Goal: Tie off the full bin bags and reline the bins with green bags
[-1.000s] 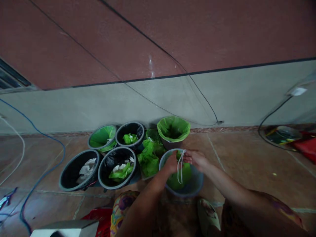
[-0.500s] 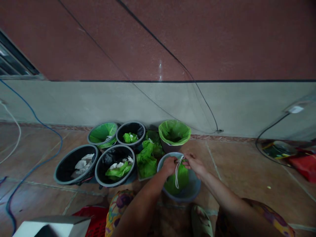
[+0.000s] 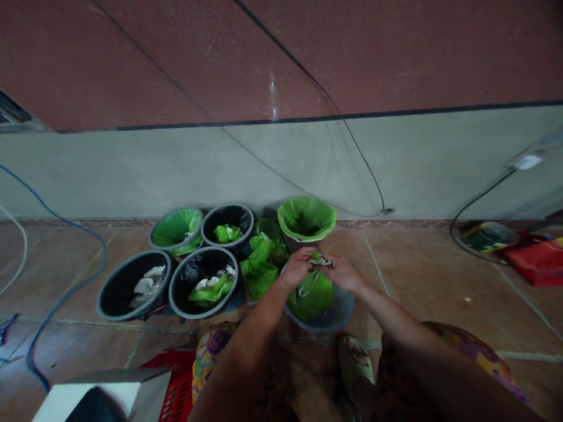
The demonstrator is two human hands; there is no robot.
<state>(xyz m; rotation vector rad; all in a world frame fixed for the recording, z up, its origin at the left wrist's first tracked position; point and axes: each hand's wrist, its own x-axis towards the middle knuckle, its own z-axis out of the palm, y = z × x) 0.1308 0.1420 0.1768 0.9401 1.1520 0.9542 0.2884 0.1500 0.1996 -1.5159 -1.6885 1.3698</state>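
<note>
While reaching over the bluish bin (image 3: 342, 310) below the grip, holds by its top the green bag (image 3: 314, 302), lying inside that bin, using left hand (image 3: 297, 268) and right hand (image 3: 345, 272), with white string (image 3: 321, 261) between them.

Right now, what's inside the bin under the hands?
A green bag, its top between left hand and right hand. The bottom of the bin and the bag's contents are hidden.

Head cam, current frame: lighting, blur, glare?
Head view: dim overall, darkest at bottom centre; head view: soft around the left hand, right hand and white drawstring, so finger detail is unclear; head view: no strong glare on the tiled floor.
</note>
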